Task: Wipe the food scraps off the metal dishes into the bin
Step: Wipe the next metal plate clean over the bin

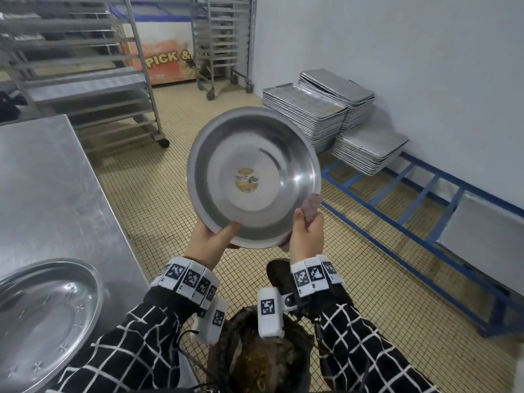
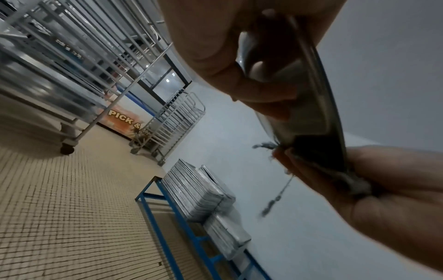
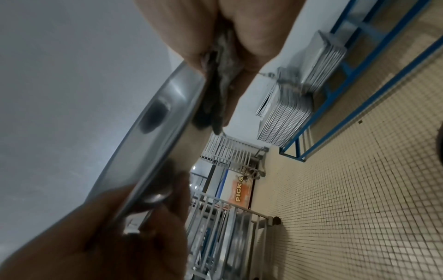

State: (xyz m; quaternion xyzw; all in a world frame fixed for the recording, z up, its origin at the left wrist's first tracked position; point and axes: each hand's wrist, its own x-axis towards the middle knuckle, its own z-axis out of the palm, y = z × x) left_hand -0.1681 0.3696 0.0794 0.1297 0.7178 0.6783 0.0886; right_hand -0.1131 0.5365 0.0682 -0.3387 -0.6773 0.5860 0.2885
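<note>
I hold a round metal bowl (image 1: 252,177) tilted up in front of me, its inside facing me with a round label at the bottom. My left hand (image 1: 211,239) grips its lower left rim, thumb inside. My right hand (image 1: 306,236) grips the lower right rim and pinches a grey rag (image 1: 312,205) against it. The bowl's rim (image 2: 318,79) shows edge-on in the left wrist view, with the rag (image 2: 354,185) under my right thumb. In the right wrist view the rag (image 3: 220,91) hangs beside the bowl (image 3: 163,117). The bin (image 1: 261,355), lined with a dark bag and holding brown scraps, stands below my wrists.
A steel table (image 1: 51,188) stands at my left with an oval metal dish (image 1: 42,316) on it. Stacked baking trays (image 1: 320,109) sit on a blue frame (image 1: 411,217) along the right wall. Wheeled tray racks (image 1: 85,66) stand behind on the tiled floor.
</note>
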